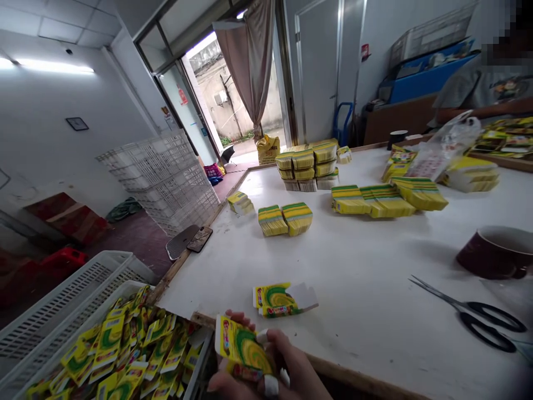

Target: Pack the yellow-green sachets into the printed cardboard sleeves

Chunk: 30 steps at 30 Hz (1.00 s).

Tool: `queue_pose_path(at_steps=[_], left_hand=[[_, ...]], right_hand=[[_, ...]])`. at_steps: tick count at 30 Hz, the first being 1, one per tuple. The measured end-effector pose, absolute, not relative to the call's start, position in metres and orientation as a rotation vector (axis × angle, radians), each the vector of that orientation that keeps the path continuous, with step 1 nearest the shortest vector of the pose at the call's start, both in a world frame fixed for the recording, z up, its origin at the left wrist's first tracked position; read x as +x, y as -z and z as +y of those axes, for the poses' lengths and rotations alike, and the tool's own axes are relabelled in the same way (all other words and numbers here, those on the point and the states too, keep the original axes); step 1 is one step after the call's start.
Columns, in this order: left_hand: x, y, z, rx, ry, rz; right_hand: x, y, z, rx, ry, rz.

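At the table's near edge, a small yellow box [245, 350] with a green and yellow swirl print is between my two hands. My left hand [229, 384] is closed round it from the left, its fingertips showing behind the far side. From the right, my right hand [293, 364] grips the box's end; white coverings show on some fingertips. Part of the box is hidden by my fingers. Just beyond lies another yellow carton [272, 300] on its side, its white end flaps open. Below left, a white plastic crate [137, 286] holds many similar yellow boxes.
Bundled stacks of flat yellow cartons [306, 166] stand across the white table [353, 261]. Black-handled scissors [466, 311] and a dark mug [495, 253] are at right. A phone [200, 239] lies on the left edge. Another person [478, 89] sits at far right.
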<state>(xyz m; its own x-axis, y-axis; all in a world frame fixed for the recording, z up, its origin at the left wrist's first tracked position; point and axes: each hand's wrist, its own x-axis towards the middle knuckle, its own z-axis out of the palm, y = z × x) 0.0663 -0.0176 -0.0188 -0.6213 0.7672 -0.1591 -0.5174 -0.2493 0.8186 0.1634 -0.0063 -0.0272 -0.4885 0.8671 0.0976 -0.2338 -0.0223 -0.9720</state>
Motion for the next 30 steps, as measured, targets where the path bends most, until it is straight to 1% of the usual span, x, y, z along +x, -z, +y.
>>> queue_pose_path(at_steps=[3,5,9,13,17,20,26,30], left_hand=[[0.075,0.014,-0.022,0.252,-1.861,1.064],[0.075,0.015,-0.024,0.217,-1.777,1.1],[0.06,0.025,-0.025,0.195,-1.833,1.117],[0.043,0.031,-0.027,0.241,-1.882,1.133],[0.048,0.035,-0.032,0.348,-1.922,1.152],[0.058,0.037,-0.035,0.357,-1.929,1.206],[0.065,0.024,-0.04,0.345,-1.911,1.146],[0.061,0.011,-0.044,0.43,-1.914,1.245]], right_hand=[[0.163,0.016,-0.01,-0.438,-1.804,-1.168],[0.165,0.013,-0.01,-0.371,-1.816,-1.115],[0.169,0.015,-0.014,-0.438,-1.754,-1.192],[0.17,0.022,-0.021,-0.549,-1.602,-1.316],[0.173,0.023,-0.021,-0.698,-1.386,-1.404],[0.175,0.019,-0.019,-0.716,-1.325,-1.364],[0.171,0.011,-0.024,-0.707,-1.278,-1.377],[0.172,0.007,-0.027,-0.733,-1.206,-1.451]])
